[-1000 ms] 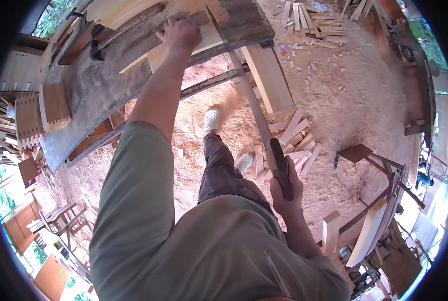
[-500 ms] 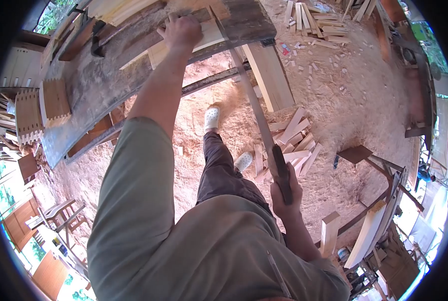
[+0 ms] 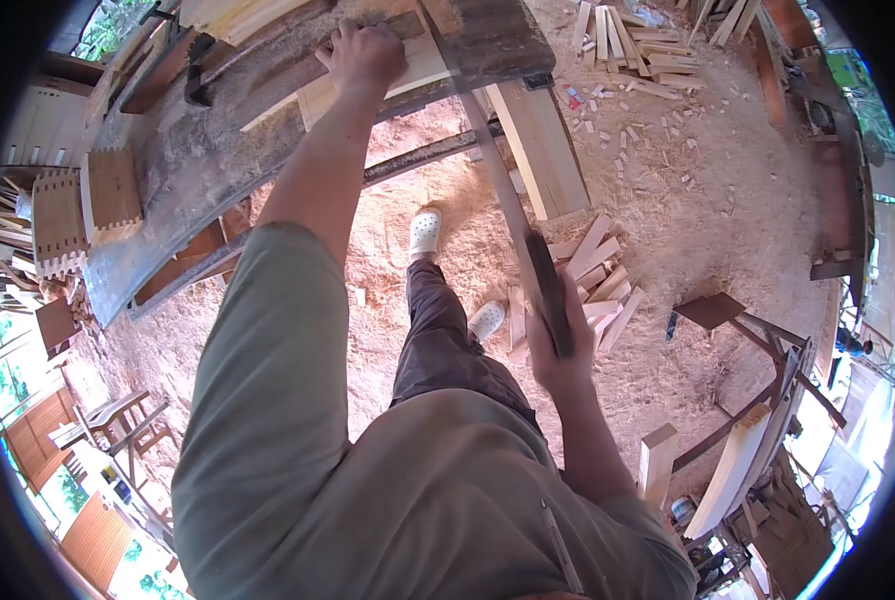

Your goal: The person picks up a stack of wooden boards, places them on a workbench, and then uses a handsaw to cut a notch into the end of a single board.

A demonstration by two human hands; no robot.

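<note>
My left hand (image 3: pixel 364 58) rests on a pale wooden board (image 3: pixel 422 65) on the workbench, palm down with its fingers apart. A handsaw is in my right hand (image 3: pixel 564 345), whose fingers wrap around the long dark handle (image 3: pixel 547 290). From there the narrow saw blade (image 3: pixel 502 190) runs up to the bench edge and crosses beside the board's right end. Its teeth are too blurred to make out, and its far tip is hard to see against the bench.
The dusty workbench (image 3: pixel 192 180) carries a dark clamp-like tool (image 3: pixel 197 75) and finger-jointed wood pieces (image 3: pixel 112 195). A thick beam (image 3: pixel 542 150) slants down from the bench. Offcuts (image 3: pixel 597 265) lie on the sawdust-covered floor near my feet. A wooden stand (image 3: pixel 757 340) is at right.
My right hand has moved up and forward with the handsaw, pushing the handle towards the bench. My left hand stays on the board, its fingers slightly more spread.
</note>
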